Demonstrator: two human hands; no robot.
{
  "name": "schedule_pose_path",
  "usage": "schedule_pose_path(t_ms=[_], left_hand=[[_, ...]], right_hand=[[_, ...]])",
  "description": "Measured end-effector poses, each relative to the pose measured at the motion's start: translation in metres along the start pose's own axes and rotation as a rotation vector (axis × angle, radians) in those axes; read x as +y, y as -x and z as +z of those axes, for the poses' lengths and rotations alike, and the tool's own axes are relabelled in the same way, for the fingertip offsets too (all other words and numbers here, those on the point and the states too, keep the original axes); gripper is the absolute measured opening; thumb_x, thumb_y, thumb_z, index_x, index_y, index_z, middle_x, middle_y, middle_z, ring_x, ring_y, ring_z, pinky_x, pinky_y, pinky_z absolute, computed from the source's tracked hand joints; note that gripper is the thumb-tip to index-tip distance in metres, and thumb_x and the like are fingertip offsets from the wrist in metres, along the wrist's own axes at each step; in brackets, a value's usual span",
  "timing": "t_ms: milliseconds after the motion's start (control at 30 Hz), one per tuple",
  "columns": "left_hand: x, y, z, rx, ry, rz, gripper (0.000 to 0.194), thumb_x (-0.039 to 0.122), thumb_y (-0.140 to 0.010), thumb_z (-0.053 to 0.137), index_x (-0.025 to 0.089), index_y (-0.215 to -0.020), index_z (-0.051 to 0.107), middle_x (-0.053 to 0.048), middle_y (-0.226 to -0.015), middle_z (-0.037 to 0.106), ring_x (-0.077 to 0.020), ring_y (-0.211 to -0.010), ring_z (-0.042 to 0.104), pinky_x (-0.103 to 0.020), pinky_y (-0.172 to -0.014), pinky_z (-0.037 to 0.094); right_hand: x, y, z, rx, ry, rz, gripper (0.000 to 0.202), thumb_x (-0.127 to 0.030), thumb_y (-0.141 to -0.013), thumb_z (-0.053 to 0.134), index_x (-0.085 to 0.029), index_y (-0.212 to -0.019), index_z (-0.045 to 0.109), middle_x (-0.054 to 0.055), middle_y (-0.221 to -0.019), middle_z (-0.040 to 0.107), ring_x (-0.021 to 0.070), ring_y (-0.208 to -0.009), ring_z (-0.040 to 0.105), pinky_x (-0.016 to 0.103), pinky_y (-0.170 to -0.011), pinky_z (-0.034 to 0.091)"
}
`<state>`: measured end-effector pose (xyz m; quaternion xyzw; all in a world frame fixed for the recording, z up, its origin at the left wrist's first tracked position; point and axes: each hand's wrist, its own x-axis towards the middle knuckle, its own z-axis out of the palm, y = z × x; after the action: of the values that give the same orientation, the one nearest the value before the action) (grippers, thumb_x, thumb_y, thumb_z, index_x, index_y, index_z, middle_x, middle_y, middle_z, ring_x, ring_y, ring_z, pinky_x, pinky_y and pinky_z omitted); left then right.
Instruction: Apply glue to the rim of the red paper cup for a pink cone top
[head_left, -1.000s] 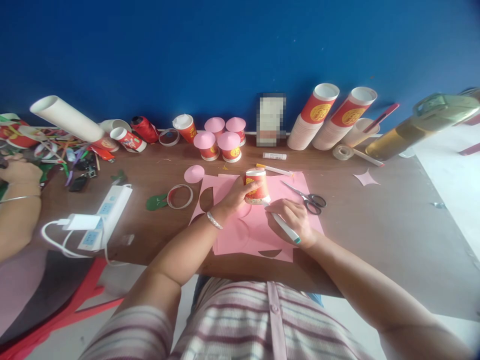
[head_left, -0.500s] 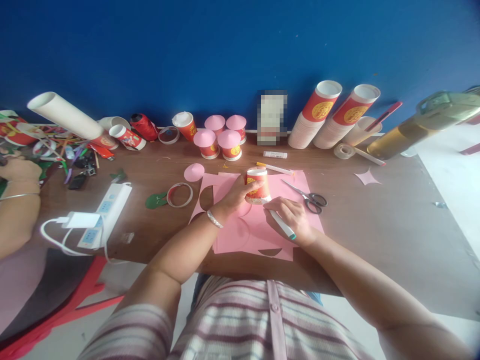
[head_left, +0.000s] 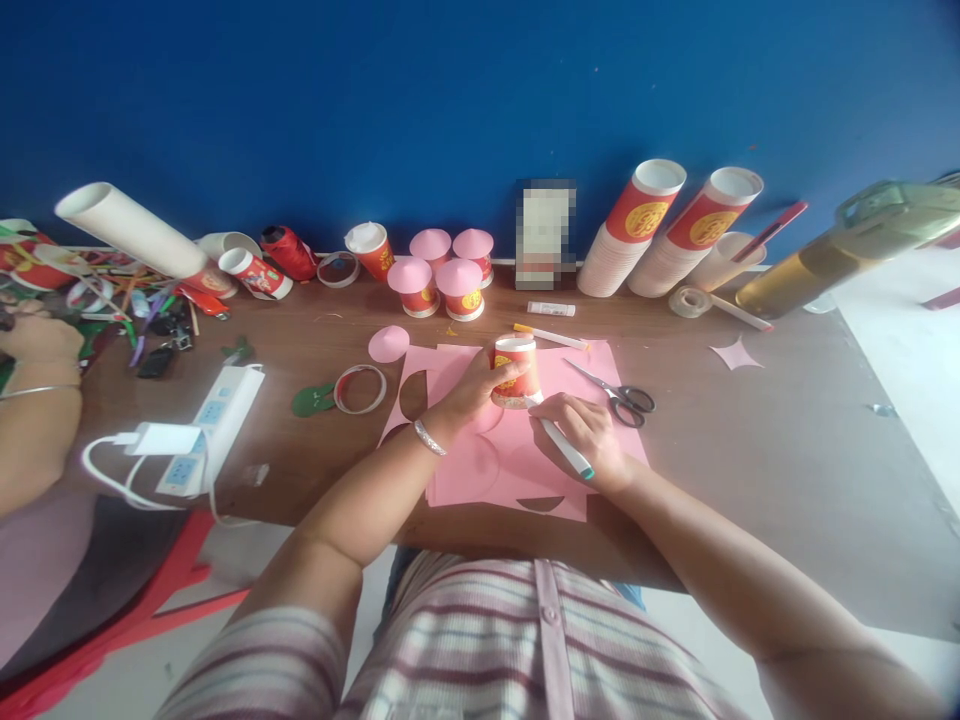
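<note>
My left hand [head_left: 480, 388] is wrapped round a red and gold paper cup [head_left: 529, 372], held over the pink paper sheets [head_left: 469, 465]. In my right hand [head_left: 581, 432] is a white marker pen [head_left: 568, 450] with a green end pointing toward me. Its other end is at the cup's lower white rim; whether the tip touches cannot be made out. Scissors [head_left: 626, 402] with black handles lie on the paper to the right. A yellow-ended marker [head_left: 551, 337] rests behind the cup.
Several small cups with pink cone tops [head_left: 459, 278] stand at the back, beside a glue stick [head_left: 551, 309]. Tall paper-cup stacks [head_left: 637, 220] lean near the blue wall. A power strip [head_left: 214, 430] lies left, near another person's arm [head_left: 37, 420].
Hardly anything differs. My right hand and the marker have shifted very slightly to the right at the cup's rim; my left hand keeps its hold on the cup.
</note>
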<state>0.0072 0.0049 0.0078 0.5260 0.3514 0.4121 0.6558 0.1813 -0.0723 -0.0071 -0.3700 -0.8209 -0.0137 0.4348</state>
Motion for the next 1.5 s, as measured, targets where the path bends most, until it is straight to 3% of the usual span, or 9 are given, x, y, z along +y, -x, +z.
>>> schedule_pose_path(t_ms=[233,800,1500], left_hand=[[-0.0025,-0.0003,-0.002,-0.012,-0.004,-0.014,0.042,0.042,-0.081,0.074,0.018,-0.115,0.066,-0.006,-0.104,0.068,-0.024,-0.106,0.061,-0.034,-0.093,0.048],[0.0014,-0.0002,-0.0014,-0.019,-0.002,-0.016,0.037,0.044,-0.08,0.075,0.018,-0.105,0.068,-0.007,-0.099,0.068,-0.0247,-0.103,0.062,-0.034,-0.09,0.049],[-0.0031,-0.0017,-0.0047,-0.051,0.114,-0.06,0.042,0.045,-0.079,0.076,0.019,-0.112,0.067,-0.006,-0.102,0.069,-0.0221,-0.098,0.064,-0.033,-0.086,0.049]], right_hand=[[-0.0004,-0.0026,-0.0014,-0.002,0.002,0.003,0.019,-0.005,-0.09,0.058,-0.02,-0.101,0.057,0.0,-0.077,0.064,0.0118,-0.062,0.059,0.024,-0.056,0.044],[-0.0015,-0.0031,-0.0018,0.035,0.01,-0.004,0.021,-0.004,-0.088,0.059,-0.021,-0.099,0.056,-0.001,-0.075,0.064,0.0117,-0.061,0.058,0.024,-0.056,0.045],[0.0008,-0.0034,-0.0018,0.026,0.015,0.009,0.024,-0.004,-0.087,0.059,-0.022,-0.103,0.059,0.0,-0.078,0.066,0.0131,-0.062,0.061,0.025,-0.057,0.046]])
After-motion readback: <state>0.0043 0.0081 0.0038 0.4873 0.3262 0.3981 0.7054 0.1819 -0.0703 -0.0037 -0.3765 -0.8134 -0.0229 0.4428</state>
